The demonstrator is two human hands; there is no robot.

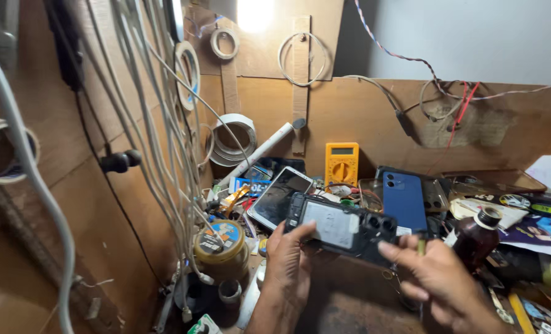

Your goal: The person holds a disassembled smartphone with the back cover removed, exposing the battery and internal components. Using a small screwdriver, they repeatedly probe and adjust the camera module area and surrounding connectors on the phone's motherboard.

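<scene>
Black and stripped of its back cover, an opened phone [340,230] is being held above the middle of the cluttered desk [356,306], its pale inner plate and camera holes facing up. The left hand [288,263] is gripping the phone's left end, thumb lying across the top edge and the other fingers curled underneath, clamped on it. The right hand [439,281] is hovering at the phone's right end, its forefinger stretched toward the lower right corner and a thin tool [421,246] pinched between thumb and fingers; whether the fingertip is touching the phone cannot be told. Just behind the opened phone, a white-framed tablet [278,196] is leaning against the clutter, and a blue phone [404,199] is standing near the back edge. A yellow multimeter [341,163] is propped against the wooden back wall [374,111]. A brown bottle [475,238] is sitting just right of the right hand. Toward the left edge, a round tin with a yellow and blue lid [220,242] is resting beneath hanging white cables [164,124].
</scene>
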